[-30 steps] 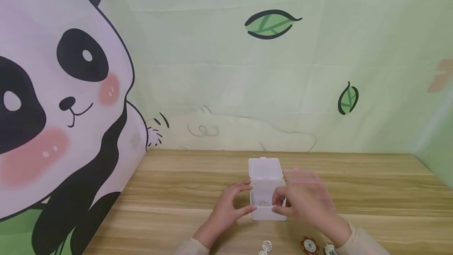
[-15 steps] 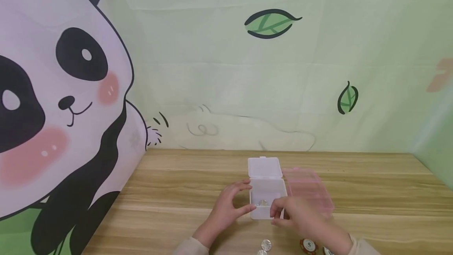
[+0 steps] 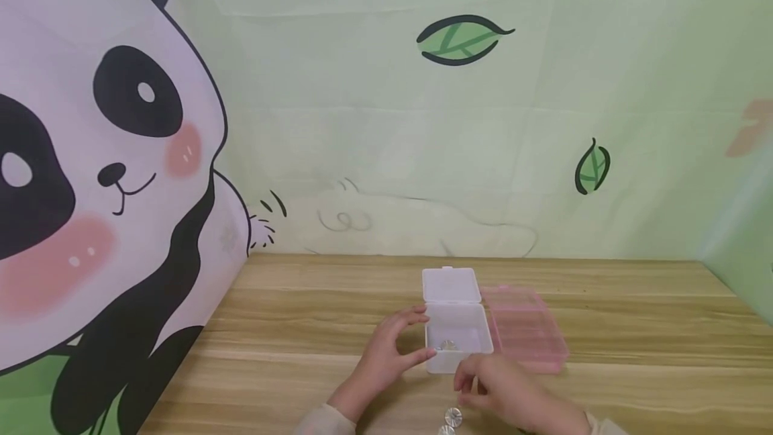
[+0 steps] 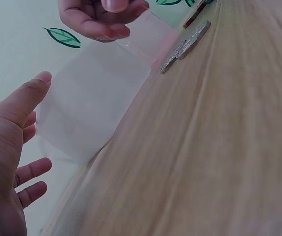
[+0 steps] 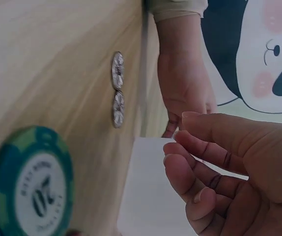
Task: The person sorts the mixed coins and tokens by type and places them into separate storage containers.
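- Head view: your left hand (image 3: 386, 348) is spread at the left side of the white box (image 3: 443, 362), its thumb by the front left corner and its fingers along the left edge; you cannot tell from here how firmly it touches.
- Your right hand (image 3: 501, 388) is just in front of the box, its fingers bent and its thumb apart from them, near two silver coins (image 3: 453, 417) on the tabletop (image 3: 302, 327).
- The box's lid (image 3: 449, 285) is tipped back, away from you, and you can see more silver coins (image 3: 448, 346) lying inside, towards the front.
- Just to the right of the white box sits a see-through pink box (image 3: 528, 327).
- The backdrop (image 3: 338, 86) behind carries a large panda (image 3: 199, 233) and green leaves (image 3: 461, 41).
- Left wrist view: your left thumb and fingers stand apart beside the white box's wall, while your right hand shows at the top with loosely bent fingers. The two coins lie flat on the tabletop, and a red chip (image 4: 194, 14) lies beyond them.
- Right wrist view: your right thumb and forefinger come close, with a small gap between their tips. The two coins lie end to end, apart from that hand; a green chip (image 5: 30, 182) marked 20 is in the lower left.
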Demonstrator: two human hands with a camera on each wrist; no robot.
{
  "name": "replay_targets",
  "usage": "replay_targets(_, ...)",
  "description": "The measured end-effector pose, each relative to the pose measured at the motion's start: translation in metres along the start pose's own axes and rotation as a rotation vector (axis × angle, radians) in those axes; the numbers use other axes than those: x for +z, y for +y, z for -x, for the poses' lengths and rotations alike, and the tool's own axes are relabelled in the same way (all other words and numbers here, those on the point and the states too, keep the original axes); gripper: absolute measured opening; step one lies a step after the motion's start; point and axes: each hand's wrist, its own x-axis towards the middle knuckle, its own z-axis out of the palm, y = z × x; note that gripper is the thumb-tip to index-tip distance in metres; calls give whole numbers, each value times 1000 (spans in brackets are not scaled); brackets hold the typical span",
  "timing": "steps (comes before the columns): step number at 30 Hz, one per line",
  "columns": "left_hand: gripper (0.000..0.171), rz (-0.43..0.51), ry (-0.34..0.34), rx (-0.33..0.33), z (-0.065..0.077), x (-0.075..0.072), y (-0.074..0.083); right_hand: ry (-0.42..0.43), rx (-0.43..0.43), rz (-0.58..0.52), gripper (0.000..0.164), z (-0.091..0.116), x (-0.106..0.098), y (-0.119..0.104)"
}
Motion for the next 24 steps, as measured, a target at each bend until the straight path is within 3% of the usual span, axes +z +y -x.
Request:
replay_targets(5, 47, 9, -2, 8, 0, 0, 0, -18, -22, 23, 5, 0, 6, 2)
replay_targets(12, 47, 20, -7, 9, 0, -1, 0, -56, 26, 35, 8, -1, 14, 2)
replay_targets(24, 46, 21, -9, 2, 0, 0, -1, -84, 40, 217, 13, -2, 20, -1)
